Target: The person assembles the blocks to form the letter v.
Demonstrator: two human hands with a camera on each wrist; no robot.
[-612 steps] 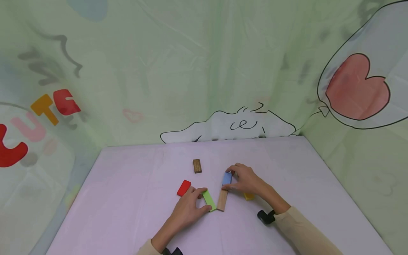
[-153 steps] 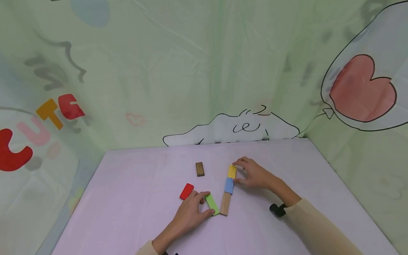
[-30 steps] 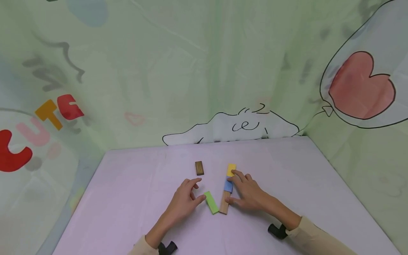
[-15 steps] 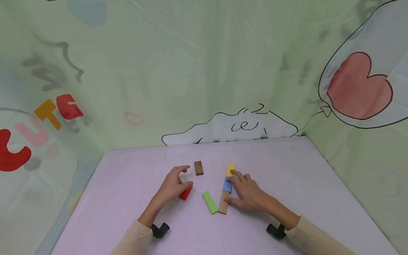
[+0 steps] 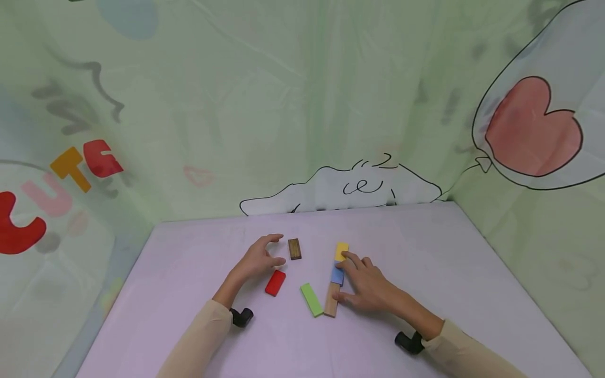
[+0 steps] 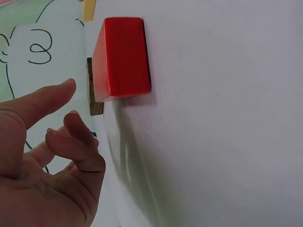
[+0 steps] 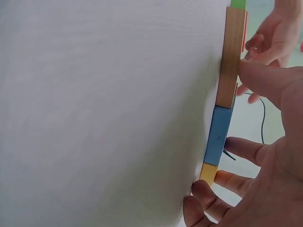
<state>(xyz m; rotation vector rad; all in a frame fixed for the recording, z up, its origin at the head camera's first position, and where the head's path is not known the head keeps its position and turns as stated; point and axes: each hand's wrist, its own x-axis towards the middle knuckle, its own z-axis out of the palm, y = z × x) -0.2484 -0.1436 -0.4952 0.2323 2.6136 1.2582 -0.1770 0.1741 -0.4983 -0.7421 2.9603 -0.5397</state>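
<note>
In the head view my left hand (image 5: 257,258) hovers with thumb and fingers apart, holding nothing. Its fingertips are just left of a dark brown wooden block (image 5: 295,249), and a red block (image 5: 275,283) lies below its thumb. My right hand (image 5: 371,286) rests on a row of blocks laid end to end. Its thumb touches the light wood block (image 5: 331,306), while spread fingers touch the blue block (image 5: 337,276) and yellow block (image 5: 341,248). A green block (image 5: 312,301) slants away from the row's near end, corner to corner with the wood block.
The blocks lie on a pale lilac tabletop (image 5: 425,247). Behind and beside it hang green printed sheets (image 5: 264,105). Black wrist cameras sit on both wrists, the left camera (image 5: 241,317) close to the table.
Earlier the right hand set the yellow block beyond the blue one, then shifted nearer along the row. My left hand has left the green block and moved past the red one toward the brown block.
</note>
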